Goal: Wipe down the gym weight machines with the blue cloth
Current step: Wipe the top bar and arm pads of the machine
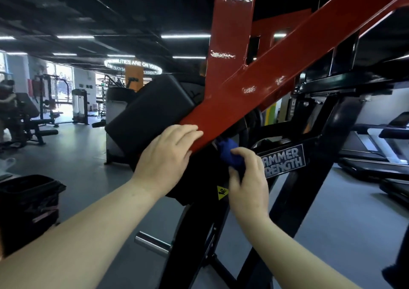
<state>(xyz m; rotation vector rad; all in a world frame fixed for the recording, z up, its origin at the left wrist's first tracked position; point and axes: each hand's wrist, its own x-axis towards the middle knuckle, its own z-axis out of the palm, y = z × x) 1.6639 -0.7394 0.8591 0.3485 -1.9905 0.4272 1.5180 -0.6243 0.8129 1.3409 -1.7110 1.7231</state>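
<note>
1. In the middle of the frame, my left hand (170, 149) lay on the lower end of the red beam (254, 89). Its fingers were nearly straight over the upper face of the beam and the thumb side went under it, so it steadied the beam more than it gripped it.
2. My right hand (247, 178), just right of centre, had its fingers curled tightly around the blue cloth (230, 153). The cloth was bunched up and pressed into the dark gap directly under the red beam, next to the black pad (150, 109).
3. I judged the step in hand to be wiping the underside of this beam, near the place where it meets the black frame (309, 167) with the brand plate (283, 160).
4. How much was already clean I could not tell. White marks showed on the red beam higher up, in the upper centre of the frame, but they could be glare or worn paint.
5. In my judgement much was left: the upper beams, the pad, the black frame, and the other machines (48, 103) at the far left of the frame.
</note>
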